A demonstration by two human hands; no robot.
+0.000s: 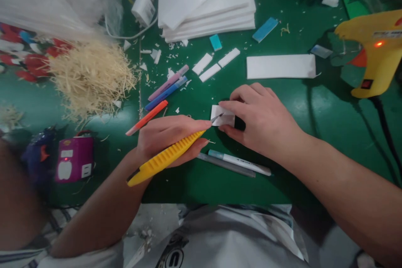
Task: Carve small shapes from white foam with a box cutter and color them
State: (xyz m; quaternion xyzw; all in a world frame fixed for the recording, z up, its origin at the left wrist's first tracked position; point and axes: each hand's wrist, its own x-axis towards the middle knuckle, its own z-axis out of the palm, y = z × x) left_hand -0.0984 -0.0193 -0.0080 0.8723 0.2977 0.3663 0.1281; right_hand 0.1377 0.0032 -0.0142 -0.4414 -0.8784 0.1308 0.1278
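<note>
My left hand (172, 136) is closed around a yellow utility knife (169, 159), its handle slanting down to the left. The thin blade crosses a small white foam board piece (220, 111) lying on the green table. Fingers and thumb of my right hand (260, 113) grip that piece from its right side. Just below the hands lie a white marker (240, 162) with a teal end and a grey marker (228, 165). Left of the piece are an orange marker (147, 117), a blue marker (166, 93) and a pink marker (168, 82).
White foam sheets (207, 4) are stacked at the back, with a white strip (281, 67) to their right. A yellow hot glue gun (373, 50) stands far right, its light lit. Straw-like shreds (94, 77) and a purple box (75, 159) are on the left. Scraps litter the table (194, 188).
</note>
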